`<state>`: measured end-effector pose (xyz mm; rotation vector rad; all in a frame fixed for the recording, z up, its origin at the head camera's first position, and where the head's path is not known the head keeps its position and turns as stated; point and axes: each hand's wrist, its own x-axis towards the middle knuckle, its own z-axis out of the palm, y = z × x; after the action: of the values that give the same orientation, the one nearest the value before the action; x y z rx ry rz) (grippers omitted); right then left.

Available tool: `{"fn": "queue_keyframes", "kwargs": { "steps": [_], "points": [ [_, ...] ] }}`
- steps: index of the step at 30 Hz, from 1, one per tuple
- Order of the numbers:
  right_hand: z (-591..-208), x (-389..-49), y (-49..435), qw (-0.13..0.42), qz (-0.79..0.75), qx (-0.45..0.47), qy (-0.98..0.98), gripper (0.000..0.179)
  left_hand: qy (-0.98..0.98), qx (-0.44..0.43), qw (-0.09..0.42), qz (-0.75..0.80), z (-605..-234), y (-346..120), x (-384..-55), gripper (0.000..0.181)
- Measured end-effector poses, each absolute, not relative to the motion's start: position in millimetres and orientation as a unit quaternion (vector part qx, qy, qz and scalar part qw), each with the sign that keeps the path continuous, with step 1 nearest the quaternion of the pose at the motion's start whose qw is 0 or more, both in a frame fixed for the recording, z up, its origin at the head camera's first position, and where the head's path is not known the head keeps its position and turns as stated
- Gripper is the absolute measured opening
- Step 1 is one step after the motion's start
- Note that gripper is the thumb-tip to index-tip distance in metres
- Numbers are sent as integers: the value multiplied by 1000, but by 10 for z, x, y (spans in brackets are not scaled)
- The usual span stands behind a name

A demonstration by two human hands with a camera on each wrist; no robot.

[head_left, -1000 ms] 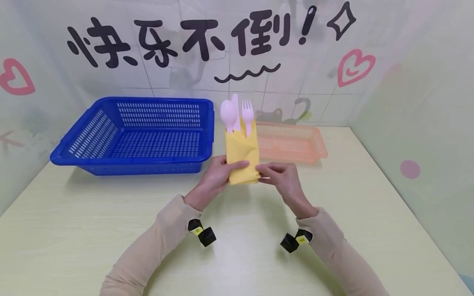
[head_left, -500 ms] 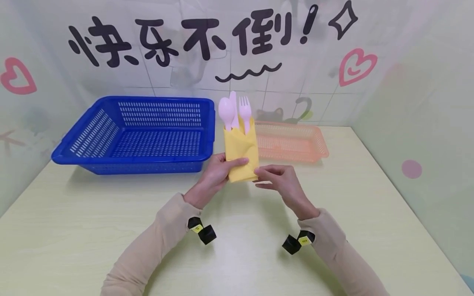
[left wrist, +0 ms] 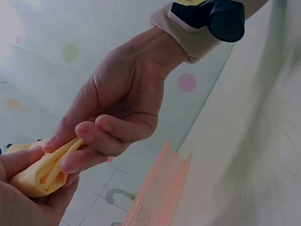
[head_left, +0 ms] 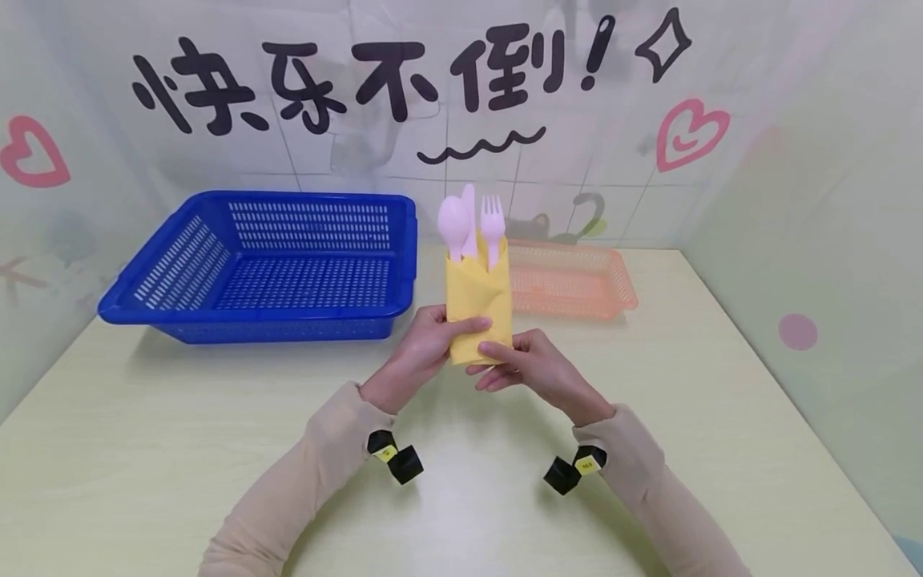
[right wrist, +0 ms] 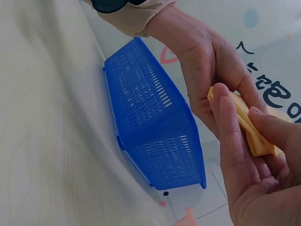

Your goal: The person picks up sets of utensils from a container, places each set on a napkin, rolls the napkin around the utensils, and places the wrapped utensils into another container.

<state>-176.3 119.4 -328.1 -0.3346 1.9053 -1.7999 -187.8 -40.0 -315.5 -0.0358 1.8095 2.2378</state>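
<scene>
A yellow napkin (head_left: 476, 292), folded into a pouch, stands upright above the table in both hands. From its top stick out a pale pink spoon (head_left: 453, 220), knife (head_left: 469, 218) and fork (head_left: 493, 218); their handles are hidden inside. My left hand (head_left: 414, 353) grips the pouch's left side, thumb across the front. At the lower right corner, my right hand (head_left: 544, 371) holds the pouch with its thumb on the front and fingers behind and below. The left wrist view shows the napkin's layered bottom folds (left wrist: 51, 172) between the two hands.
A blue plastic basket (head_left: 288, 327) sits at the back left of the pale wooden table (head_left: 216, 449). Behind the pouch on the right is a shallow orange basket (head_left: 620, 280), partly hidden. Printed sheets (head_left: 613, 208) hang along the back and sides.
My right hand has gone from pinching the pouch's lower right edge to holding its bottom corner, thumb now on the front. The pouch has shifted slightly right; my left hand keeps its grip.
</scene>
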Motion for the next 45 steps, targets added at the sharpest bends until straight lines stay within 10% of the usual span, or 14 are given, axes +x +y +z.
{"fn": "queue_keyframes", "kwargs": {
  "steps": [14, 29, 45],
  "points": [
    [-3341, -1744, 1250, 261, -648, -167, 696, 45, 624, -17, 129, 770, -3142, -474, -1865, 36],
    [-3172, -1781, 1128, 57, -650, -81, 754, 31, 639, -1, 137, 757, -3205, -485, -1842, 37],
    [-3029, -1811, 1087, 118, -658, -67, 741, 29, 660, -47, 148, 735, -3095, -571, -1883, 42]
  ]
}}
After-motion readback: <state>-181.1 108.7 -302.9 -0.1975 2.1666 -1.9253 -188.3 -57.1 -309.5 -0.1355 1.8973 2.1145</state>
